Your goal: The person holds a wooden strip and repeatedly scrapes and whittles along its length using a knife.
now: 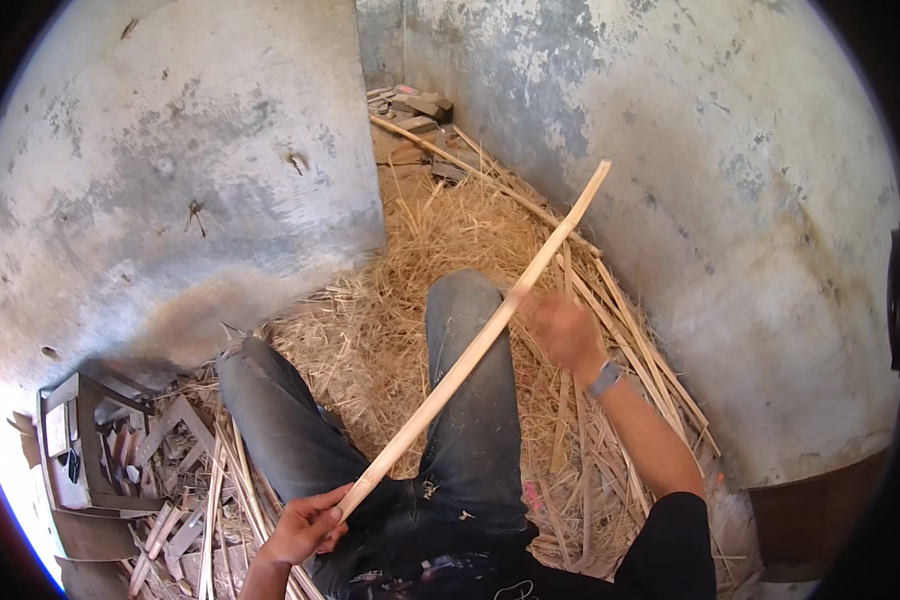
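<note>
A long, pale strip of what looks like split bamboo slants across my lap, from low on the left to its far end in front of the right wall. My left hand is closed around its near end, thumb on top. My right hand, with a grey band at the wrist, is beside the strip's upper half, over my right knee. Its fingers are curled but smeared by motion. Whether they touch the strip or hold anything cannot be made out.
Straw-like shavings cover the floor around my bent legs. Long strips lie along the right wall. At lower left, a wooden frame stands by scrap pieces and more strips. Bricks or blocks sit in the far corner.
</note>
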`<state>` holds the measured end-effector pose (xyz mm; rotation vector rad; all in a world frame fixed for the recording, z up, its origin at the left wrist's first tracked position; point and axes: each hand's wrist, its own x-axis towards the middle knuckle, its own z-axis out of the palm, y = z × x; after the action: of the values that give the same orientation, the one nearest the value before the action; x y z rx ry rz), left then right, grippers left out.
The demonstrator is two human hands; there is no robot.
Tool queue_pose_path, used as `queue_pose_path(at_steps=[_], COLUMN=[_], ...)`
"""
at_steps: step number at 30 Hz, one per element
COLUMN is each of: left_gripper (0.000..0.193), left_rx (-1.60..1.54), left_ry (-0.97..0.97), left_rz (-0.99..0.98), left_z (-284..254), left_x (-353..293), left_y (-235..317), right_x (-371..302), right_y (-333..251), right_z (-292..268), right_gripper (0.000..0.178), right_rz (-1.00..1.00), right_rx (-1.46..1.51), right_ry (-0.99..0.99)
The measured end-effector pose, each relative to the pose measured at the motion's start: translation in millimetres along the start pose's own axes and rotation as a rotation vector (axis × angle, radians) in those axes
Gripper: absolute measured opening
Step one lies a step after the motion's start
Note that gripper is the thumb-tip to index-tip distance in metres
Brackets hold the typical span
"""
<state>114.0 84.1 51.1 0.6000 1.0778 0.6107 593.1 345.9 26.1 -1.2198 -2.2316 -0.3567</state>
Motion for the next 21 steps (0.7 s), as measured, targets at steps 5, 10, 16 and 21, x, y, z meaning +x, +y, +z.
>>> queue_pose_path(at_steps=[5, 10, 16, 21], left_gripper=[0.048, 0.047, 0.043, 0.041], left_rx=[0.183, 0.202, 0.305, 0.402], left_ry=[0.066, 0.08, 0.072, 0.126], left_rz=[0.114, 0.073, 0.159, 0.195], left_z=[-20, -21, -26, -21], left_x=[-10, -12, -7, -10], left_y=[-9, -16, -15, -10], right_x=[3, 7, 21, 26], right_y=[93, 9, -32, -28], right_z=[-26, -38, -15, -7], right_gripper=[0.05, 0.047, 0.038, 0.033], right_rz=[0.352, 0.707, 0.789, 0.791], right_rx=[-0.041, 0.429, 0.788, 0.83], right_ry=[0.195, 0.312, 0.332, 0.36])
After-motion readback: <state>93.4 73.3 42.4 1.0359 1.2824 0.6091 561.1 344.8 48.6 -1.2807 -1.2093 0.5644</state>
